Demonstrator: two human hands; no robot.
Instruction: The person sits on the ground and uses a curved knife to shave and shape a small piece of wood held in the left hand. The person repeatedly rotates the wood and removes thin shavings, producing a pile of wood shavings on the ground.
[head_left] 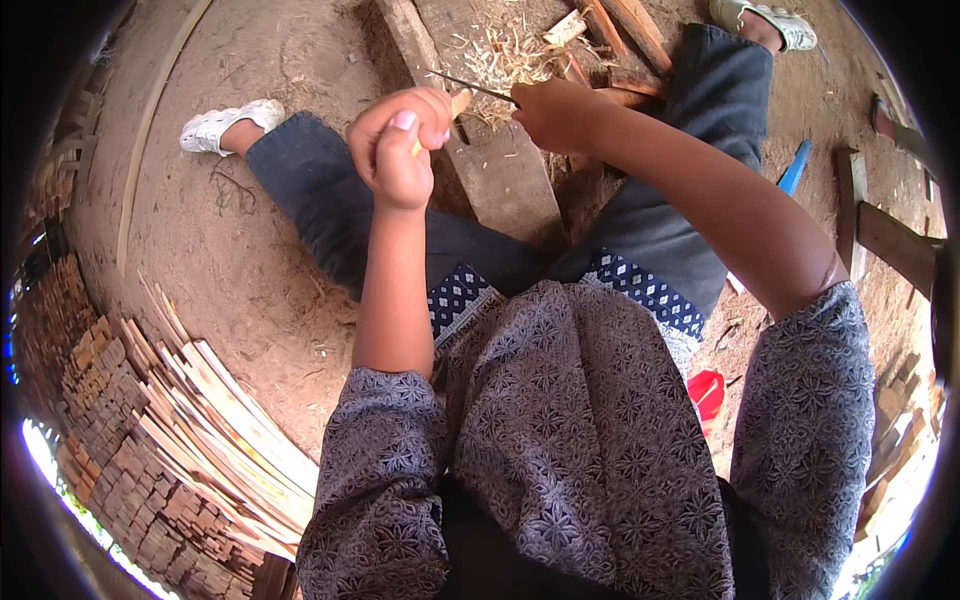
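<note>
Your left hand (400,145) grips a short pale wooden stick (458,104). Your right hand (555,112) holds a thin dark metal blade (470,86) against it, above the weathered grey wooden plank (505,175).

I saw the left hand (400,145) raised in a closed fist, thumb up, on a bent bare forearm, while the right hand (555,112) reached farther forward, fingers curled shut, arm extended.

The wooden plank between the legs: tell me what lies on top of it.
On the wooden plank lies a heap of pale wood shavings at its far end. The left hand and right hand, holding a knife, cover its middle.
</note>
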